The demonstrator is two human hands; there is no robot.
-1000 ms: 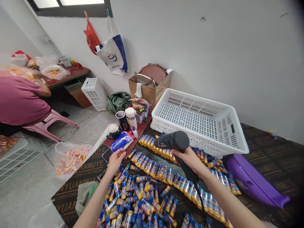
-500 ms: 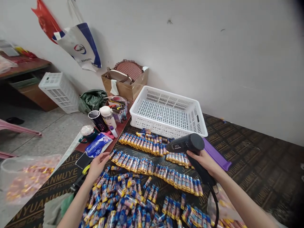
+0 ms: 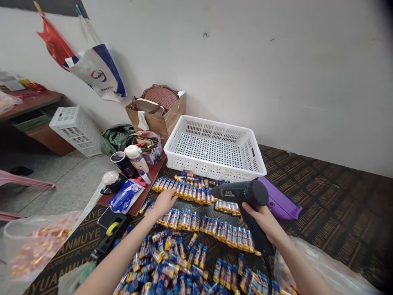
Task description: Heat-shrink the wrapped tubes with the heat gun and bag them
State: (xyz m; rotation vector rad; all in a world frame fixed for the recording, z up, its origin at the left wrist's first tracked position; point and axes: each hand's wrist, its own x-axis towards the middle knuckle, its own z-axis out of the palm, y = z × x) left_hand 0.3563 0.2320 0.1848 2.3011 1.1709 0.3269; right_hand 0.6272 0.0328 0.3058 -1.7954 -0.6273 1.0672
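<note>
The right hand (image 3: 265,223) has its fingers wrapped round the handle of a black dryer (image 3: 242,193), closed on it. The dryer is over the right part of the bench (image 3: 325,205), in front of the crate (image 3: 215,166), its nozzle towards the left edge and its cord hanging down by the handle towards the near edge.

The left hand (image 3: 166,203) is over the left part of the bench, at the rows of tubes (image 3: 184,219). Its fingers are partly bent, with the tips near the back row; whether they touch or grip a tube, I cannot tell.

The blue and yellow tubes lie side by side in long rows across the middle of the bench. Others lie in a loose heap towards the near edge, with short groups to the right of it.

The white crate stands at the far edge, by the wall (image 3: 307,82), and a purple thing (image 3: 281,200) lies just right of it. Near the left edge are a tape dispenser (image 3: 112,233), a phone (image 3: 107,217) and a blue packet (image 3: 124,196), with a mug (image 3: 112,180) and a white bottle (image 3: 137,157) beyond. A clear bag (image 3: 322,262) is by the right forearm.
</note>
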